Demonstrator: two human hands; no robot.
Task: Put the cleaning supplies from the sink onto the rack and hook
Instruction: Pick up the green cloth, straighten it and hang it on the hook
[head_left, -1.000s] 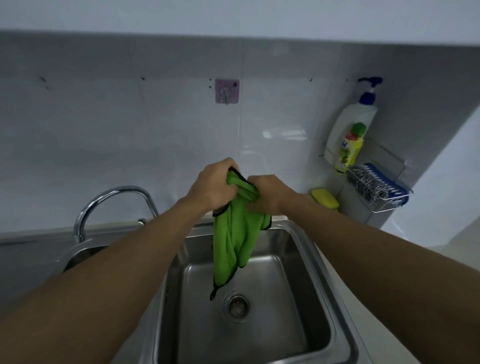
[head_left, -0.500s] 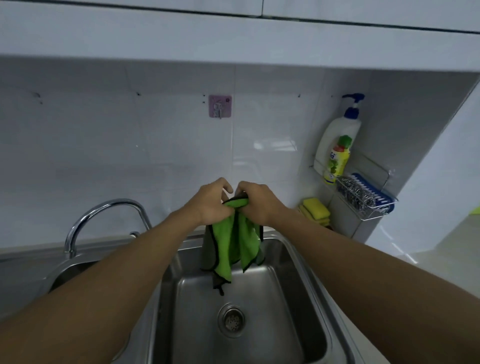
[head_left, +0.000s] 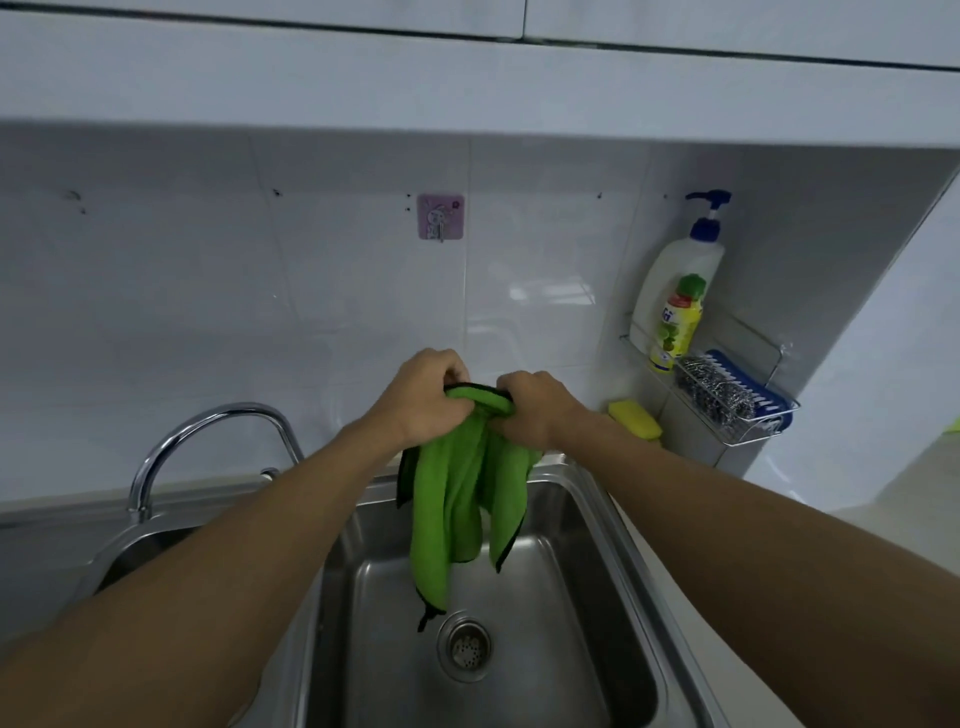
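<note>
- Head view, taking the sink (head_left: 613, 525) as the landmark: a steel basin with a round drain (head_left: 464, 645) in its floor.
- Behind the sink's left rim stands a curved chrome tap (head_left: 208, 431).
- On the tiled wall above the sink, a small pink adhesive hook (head_left: 440, 217) hangs bare.
- At the sink's far right corner a yellow sponge (head_left: 635, 419) lies on the surface.
- Up and right of the sink, a wire rack (head_left: 748, 434) is fixed in the wall corner; it carries a white pump bottle (head_left: 675, 275), a smaller yellow bottle (head_left: 675, 327), a steel scourer (head_left: 717, 392) and a blue brush (head_left: 748, 376).
- Nothing stands between the hands and the hook.
- The green cloth (head_left: 457, 499) with dark edging hangs over the sink's back part, its lowest tip just above the drain.
- The left hand (head_left: 423, 397) has its grip curled tight on the cloth's top edge.
- The right hand (head_left: 535, 408) pinches the same edge beside it; a short stretch of hem spans between the fists.
</note>
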